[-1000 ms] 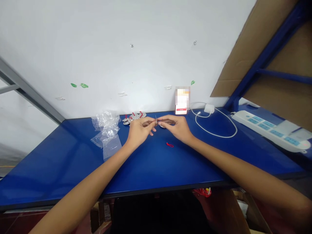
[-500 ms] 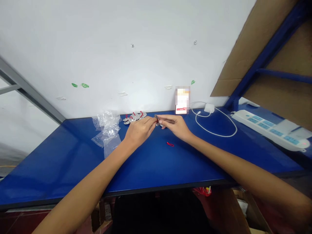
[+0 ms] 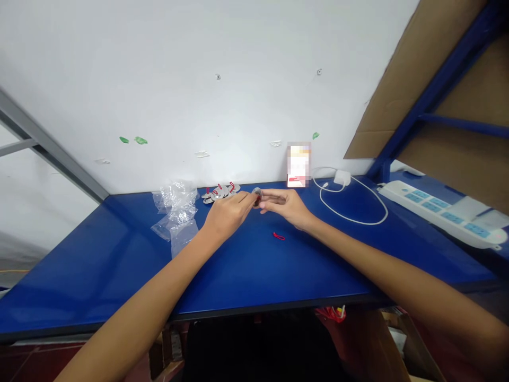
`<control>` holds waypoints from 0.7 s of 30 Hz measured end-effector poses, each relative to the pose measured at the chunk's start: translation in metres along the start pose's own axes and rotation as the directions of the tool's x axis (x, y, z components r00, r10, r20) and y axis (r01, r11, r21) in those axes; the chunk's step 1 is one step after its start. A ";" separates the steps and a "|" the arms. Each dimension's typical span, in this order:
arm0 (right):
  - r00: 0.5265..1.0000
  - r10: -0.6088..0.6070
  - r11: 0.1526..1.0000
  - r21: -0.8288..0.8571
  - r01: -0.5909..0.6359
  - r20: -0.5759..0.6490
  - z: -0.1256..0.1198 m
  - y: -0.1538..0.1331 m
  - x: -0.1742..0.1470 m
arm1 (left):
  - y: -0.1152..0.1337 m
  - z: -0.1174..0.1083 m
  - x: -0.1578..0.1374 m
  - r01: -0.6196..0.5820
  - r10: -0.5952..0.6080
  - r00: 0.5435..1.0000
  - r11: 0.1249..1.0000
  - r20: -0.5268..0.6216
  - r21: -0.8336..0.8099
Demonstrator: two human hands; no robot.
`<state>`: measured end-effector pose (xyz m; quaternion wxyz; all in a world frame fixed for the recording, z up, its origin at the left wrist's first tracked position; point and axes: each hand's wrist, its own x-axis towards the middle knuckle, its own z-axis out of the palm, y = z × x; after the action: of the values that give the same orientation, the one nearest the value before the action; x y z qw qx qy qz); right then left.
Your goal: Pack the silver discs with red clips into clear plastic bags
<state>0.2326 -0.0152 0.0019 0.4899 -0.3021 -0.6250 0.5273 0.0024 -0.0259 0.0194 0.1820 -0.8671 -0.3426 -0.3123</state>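
Observation:
Both hands meet near the back of the blue table (image 3: 119,265). My left hand (image 3: 227,213) and my right hand (image 3: 287,206) pinch one small silver disc (image 3: 257,193) between their fingertips; a bit of red shows on it. Behind my left hand lies a pile of similar silver discs with red loops (image 3: 220,191). A loose red loop (image 3: 278,236) lies on the table just in front of my right wrist.
Crumpled clear plastic bags (image 3: 177,212) lie left of the hands. A small card (image 3: 299,165) leans on the wall, beside a white charger with its cable (image 3: 350,212). A white power strip (image 3: 441,212) sits at the right under cardboard-lined blue shelving (image 3: 437,79).
The hands have shifted slightly toward the wall, and the disc between the fingertips has turned from edge-on to show its round face.

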 end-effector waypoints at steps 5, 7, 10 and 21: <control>1.000 -0.017 0.994 -0.107 0.015 -0.018 0.002 0.002 0.000 | -0.003 0.001 0.000 -0.013 0.016 0.999 0.996 0.029 -0.085; 1.000 -0.022 0.992 -0.127 0.019 -0.018 0.002 0.003 0.000 | -0.005 0.002 0.000 -0.014 0.018 0.999 0.993 0.033 -0.114; 0.998 -0.051 0.983 -0.177 0.046 -0.027 0.001 0.004 -0.002 | -0.008 0.003 0.001 -0.004 0.010 1.000 0.973 0.024 -0.230; 0.953 -0.290 0.725 -0.631 0.275 0.083 -0.004 0.002 -0.007 | 0.005 0.002 0.009 0.287 -0.263 0.958 0.849 0.116 -0.445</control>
<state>0.2384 -0.0199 -0.0025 0.4401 -0.3567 -0.7992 0.2008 0.0119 -0.0240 0.0239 -0.0822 -0.8350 -0.3845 -0.3849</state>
